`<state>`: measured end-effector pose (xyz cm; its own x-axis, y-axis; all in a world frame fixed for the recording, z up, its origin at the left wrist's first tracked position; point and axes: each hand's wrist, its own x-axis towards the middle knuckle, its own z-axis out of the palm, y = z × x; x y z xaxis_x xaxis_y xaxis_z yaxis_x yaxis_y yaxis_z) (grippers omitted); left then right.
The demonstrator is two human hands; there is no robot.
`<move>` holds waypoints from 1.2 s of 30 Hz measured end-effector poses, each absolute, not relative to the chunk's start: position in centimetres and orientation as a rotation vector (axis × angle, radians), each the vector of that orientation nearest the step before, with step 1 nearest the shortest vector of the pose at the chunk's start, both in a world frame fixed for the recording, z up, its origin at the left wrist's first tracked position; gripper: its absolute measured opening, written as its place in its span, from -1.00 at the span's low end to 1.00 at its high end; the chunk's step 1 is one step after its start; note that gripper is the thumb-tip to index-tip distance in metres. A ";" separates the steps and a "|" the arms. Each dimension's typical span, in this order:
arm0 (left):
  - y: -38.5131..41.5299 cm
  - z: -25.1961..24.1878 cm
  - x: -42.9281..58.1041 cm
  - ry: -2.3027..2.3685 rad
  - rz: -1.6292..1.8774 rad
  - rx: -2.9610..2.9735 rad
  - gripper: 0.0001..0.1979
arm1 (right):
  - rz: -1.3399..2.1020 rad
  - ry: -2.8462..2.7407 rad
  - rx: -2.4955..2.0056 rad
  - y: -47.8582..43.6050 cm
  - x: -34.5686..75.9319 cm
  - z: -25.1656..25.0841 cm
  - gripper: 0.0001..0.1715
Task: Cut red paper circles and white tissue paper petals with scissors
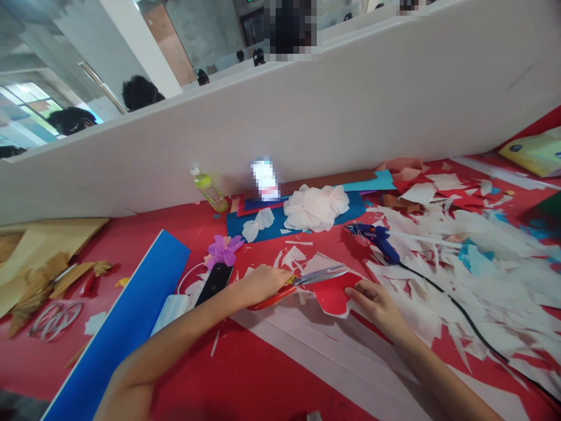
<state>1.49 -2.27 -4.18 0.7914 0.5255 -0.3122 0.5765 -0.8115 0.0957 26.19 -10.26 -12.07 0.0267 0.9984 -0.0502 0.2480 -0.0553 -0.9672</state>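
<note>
My left hand (268, 282) is closed around the handles of a pair of scissors (319, 275) with orange-and-yellow grips. The metal blades point right, across the upper edge of a red paper piece (332, 296) with a rounded lower outline and a white edge. My right hand (372, 298) pinches that piece at its right side between thumb and fingers. Beneath both hands lies a long pale paper strip (315, 345) on the red table. Small white offcuts (294, 256) lie just beyond the scissors. Whether the blades are touching the paper is hard to tell.
White paper flowers (316, 207) rest on blue sheets at the back, near a bottle (209, 190) and a lit phone (265, 179). A blue glue gun (385, 245) trails its black cord rightward through heaped scraps (504, 275). A blue board (118, 327) stands left.
</note>
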 end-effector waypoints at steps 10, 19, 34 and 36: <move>-2.2 -4.9 1.2 0.885 -0.401 2.803 -0.85 | 1.140 -1.353 -1.429 -10.2 26.2 -12.0 -0.47; -2.4 -4.5 1.4 0.893 -0.451 2.823 -0.88 | 1.149 -1.343 -1.435 -10.1 26.1 -12.3 -0.50; -2.4 -5.1 1.0 0.855 -0.466 2.899 -0.87 | 1.218 -1.372 -1.418 -10.0 26.3 -12.7 -0.53; -2.4 -5.0 1.0 0.853 -0.463 2.891 -0.87 | 1.227 -1.377 -1.410 -10.0 26.3 -12.9 -0.53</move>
<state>1.05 -2.42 -4.96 0.7978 0.5153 -0.3129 0.5432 -0.8396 0.0024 26.31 -9.99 -12.88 -0.0618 0.9924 -0.1064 0.2190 -0.0905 -0.9715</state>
